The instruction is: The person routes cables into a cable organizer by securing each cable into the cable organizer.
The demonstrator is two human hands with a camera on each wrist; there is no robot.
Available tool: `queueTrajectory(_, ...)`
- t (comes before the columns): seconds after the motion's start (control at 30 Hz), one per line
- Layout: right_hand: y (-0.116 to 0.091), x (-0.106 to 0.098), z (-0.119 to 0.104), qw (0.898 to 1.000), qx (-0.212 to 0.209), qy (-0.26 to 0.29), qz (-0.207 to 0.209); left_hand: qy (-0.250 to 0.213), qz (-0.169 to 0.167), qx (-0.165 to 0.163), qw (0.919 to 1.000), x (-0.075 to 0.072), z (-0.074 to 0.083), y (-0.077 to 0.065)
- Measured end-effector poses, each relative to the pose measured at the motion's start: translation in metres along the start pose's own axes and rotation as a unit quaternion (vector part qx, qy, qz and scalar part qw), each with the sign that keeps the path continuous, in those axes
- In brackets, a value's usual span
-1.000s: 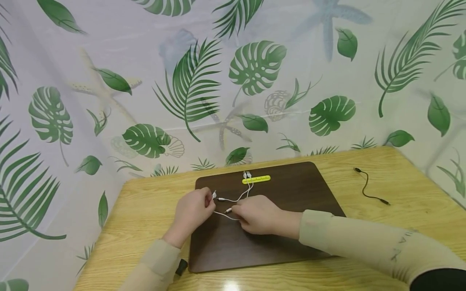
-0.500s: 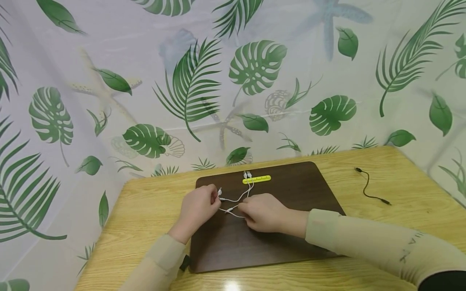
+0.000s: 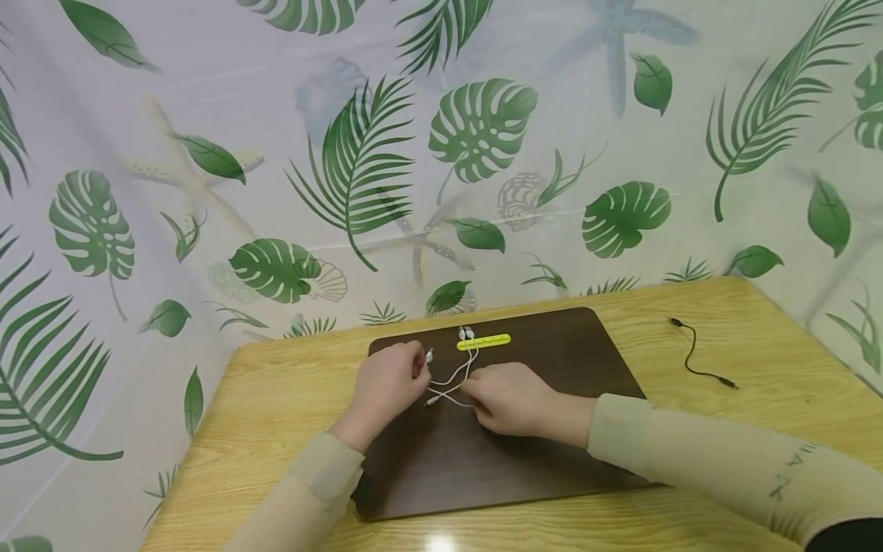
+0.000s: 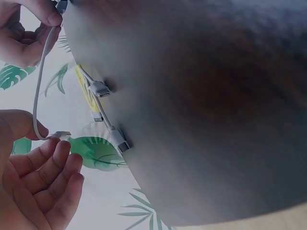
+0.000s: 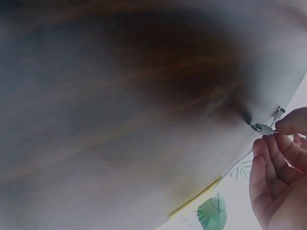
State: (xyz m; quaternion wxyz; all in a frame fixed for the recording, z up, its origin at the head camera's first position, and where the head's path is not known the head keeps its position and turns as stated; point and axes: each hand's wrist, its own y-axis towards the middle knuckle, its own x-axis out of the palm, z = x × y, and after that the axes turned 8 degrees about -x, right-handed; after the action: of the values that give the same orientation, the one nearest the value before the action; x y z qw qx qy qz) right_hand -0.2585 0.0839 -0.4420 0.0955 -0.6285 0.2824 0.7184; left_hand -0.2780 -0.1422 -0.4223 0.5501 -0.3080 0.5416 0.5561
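Note:
In the head view my left hand (image 3: 392,387) and right hand (image 3: 512,399) hold a short white charging cable (image 4: 37,88) between them, over a dark brown board (image 3: 545,468). The left thumb and fingers pinch it beside one plug (image 4: 60,134). My right thumb and fingers pinch the other end, close behind its plug (image 5: 261,128). Beyond the hands, a yellow cable-clip strip (image 3: 493,340) sits on the board, with white cables (image 3: 474,355) running through it. A small white plug (image 3: 432,400) lies on the board between the hands.
A short black cable (image 3: 693,355) lies on the wooden table (image 3: 717,322) right of the board. A leaf-patterned cloth (image 3: 386,153) hangs behind the table. A dark object (image 3: 362,491) shows partly beside the left sleeve, at the board's near left corner.
Both hands have shifted a little to the right and slightly away from me, still holding the white cable. The left hand now covers the tip of another white plug on the board.

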Motion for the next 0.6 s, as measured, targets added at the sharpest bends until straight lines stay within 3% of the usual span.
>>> queueTrajectory(0.6,-0.015,-0.002,0.013,0.999,0.029,-0.013,-0.026,0.012,-0.013,0.019,0.9997,0.006,0.023,0.014)
